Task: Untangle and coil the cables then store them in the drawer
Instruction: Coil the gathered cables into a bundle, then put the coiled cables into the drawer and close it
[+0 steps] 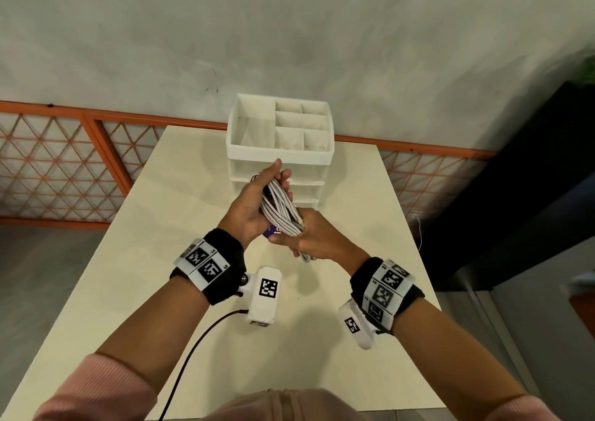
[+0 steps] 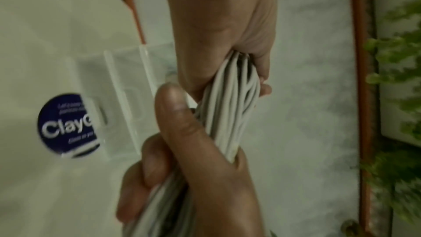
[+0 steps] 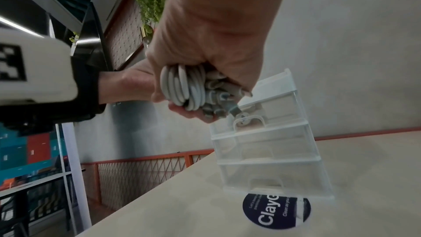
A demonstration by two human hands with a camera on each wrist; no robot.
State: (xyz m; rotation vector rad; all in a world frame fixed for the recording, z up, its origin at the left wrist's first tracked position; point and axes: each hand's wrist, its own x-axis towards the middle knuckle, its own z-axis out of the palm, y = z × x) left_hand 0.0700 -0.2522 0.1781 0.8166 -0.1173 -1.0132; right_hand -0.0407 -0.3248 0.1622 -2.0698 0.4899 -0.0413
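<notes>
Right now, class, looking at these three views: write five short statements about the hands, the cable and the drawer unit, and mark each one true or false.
1. Both hands, left hand and right hand, grip the coiled white cable. True.
2. The clear plastic drawer unit has a drawer pulled open. False: all look closed.
3. The cable lies on the cream table. False: it is held above it.
4. A round dark blue sticker lies before the unit. True.
5. The white divided tray on top holds cables. False: no cables show there.
</notes>
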